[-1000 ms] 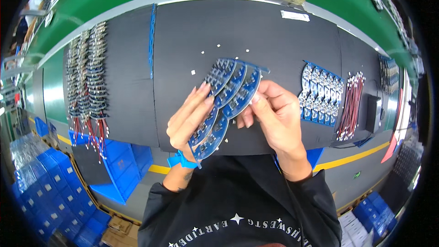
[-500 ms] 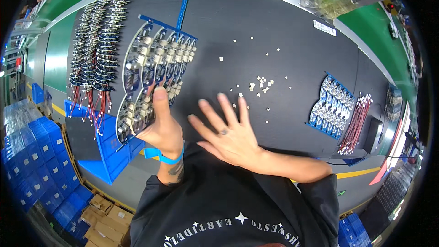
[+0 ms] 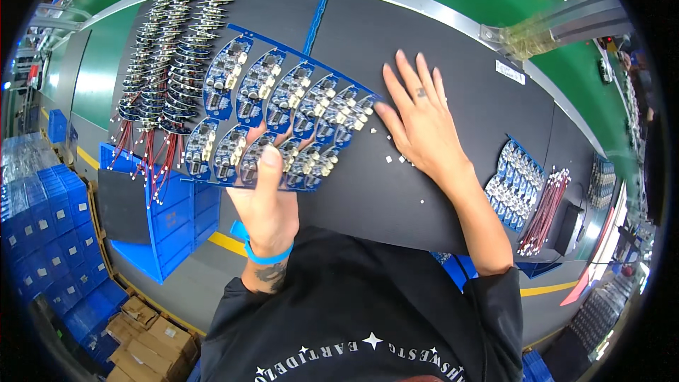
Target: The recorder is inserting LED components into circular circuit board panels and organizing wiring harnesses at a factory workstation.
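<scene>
While the left hand (image 3: 267,201) grips a blue circuit-board panel (image 3: 272,117), the right hand (image 3: 423,124) lies open and flat on the bench (image 3: 438,49); wired boards (image 3: 159,64) already stacked, this panel unseparated.

Bright, even overhead light fills the frame; shadows are soft and faint. Centre detail is sharp. Strong fisheye bending curves straight edges toward the rim, where black vignetting closes in.

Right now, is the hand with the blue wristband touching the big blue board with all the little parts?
Touching. The head view shows the left hand gripping the blue panel of circuit boards at its near edge, thumb pressed flat on top.
</scene>
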`<action>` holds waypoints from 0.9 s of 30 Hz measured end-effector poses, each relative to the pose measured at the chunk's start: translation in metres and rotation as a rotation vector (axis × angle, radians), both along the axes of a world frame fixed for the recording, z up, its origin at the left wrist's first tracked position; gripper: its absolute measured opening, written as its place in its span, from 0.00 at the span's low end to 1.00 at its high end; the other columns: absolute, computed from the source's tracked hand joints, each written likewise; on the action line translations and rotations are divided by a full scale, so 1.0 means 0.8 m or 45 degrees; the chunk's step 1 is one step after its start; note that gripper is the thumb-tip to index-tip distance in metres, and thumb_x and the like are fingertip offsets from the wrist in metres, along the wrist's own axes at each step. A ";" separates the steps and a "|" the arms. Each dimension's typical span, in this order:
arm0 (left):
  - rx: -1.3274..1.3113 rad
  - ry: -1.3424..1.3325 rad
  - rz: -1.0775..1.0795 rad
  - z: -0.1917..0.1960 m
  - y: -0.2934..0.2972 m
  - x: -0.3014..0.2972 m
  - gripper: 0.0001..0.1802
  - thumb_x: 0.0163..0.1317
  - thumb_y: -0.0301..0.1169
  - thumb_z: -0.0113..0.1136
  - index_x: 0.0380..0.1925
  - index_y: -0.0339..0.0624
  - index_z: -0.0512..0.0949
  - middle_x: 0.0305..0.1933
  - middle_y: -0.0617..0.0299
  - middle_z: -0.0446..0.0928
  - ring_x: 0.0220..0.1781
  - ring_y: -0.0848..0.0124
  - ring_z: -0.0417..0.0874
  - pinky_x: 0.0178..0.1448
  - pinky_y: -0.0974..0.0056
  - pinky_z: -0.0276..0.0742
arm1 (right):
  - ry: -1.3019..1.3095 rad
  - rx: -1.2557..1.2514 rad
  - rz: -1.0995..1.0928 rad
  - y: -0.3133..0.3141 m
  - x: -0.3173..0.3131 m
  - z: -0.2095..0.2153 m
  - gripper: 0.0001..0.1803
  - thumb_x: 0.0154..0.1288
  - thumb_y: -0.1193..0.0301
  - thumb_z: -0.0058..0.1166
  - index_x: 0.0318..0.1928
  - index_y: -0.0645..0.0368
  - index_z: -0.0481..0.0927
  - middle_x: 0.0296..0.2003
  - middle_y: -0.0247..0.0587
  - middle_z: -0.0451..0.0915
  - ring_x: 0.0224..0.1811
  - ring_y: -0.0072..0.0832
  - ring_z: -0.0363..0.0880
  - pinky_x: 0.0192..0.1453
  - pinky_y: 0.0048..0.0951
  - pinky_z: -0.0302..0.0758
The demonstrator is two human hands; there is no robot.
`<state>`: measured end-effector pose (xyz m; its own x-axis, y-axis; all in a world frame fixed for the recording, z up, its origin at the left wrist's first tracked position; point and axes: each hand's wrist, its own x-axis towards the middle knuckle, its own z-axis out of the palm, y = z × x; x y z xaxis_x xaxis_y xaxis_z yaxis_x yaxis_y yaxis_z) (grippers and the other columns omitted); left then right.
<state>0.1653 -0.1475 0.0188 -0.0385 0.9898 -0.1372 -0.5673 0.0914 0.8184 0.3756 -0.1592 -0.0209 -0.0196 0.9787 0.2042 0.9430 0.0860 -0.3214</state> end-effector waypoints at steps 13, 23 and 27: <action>0.105 0.194 -0.400 -0.012 -0.051 0.022 0.21 0.55 0.15 0.59 0.50 0.27 0.70 0.48 0.49 0.76 0.49 0.66 0.78 0.56 0.63 0.72 | 1.896 0.276 -0.573 -0.074 -0.035 0.033 0.14 0.58 0.84 0.56 0.45 0.66 0.71 0.34 0.36 0.76 0.35 0.18 0.77 0.40 0.17 0.75; 0.502 0.776 -0.437 -0.004 -0.058 0.027 0.10 0.50 0.14 0.62 0.34 0.26 0.78 0.38 0.43 0.80 0.40 0.56 0.84 0.45 0.63 0.77 | 1.809 0.275 -0.641 -0.085 -0.035 0.020 0.13 0.59 0.83 0.56 0.45 0.66 0.72 0.34 0.37 0.77 0.36 0.18 0.77 0.40 0.18 0.75; 0.523 0.778 -0.432 -0.005 -0.057 0.027 0.10 0.50 0.14 0.61 0.35 0.26 0.78 0.39 0.43 0.80 0.41 0.55 0.83 0.46 0.62 0.77 | 1.892 0.144 -0.612 -0.085 -0.026 0.017 0.13 0.58 0.84 0.56 0.44 0.68 0.73 0.35 0.39 0.78 0.37 0.20 0.78 0.42 0.19 0.76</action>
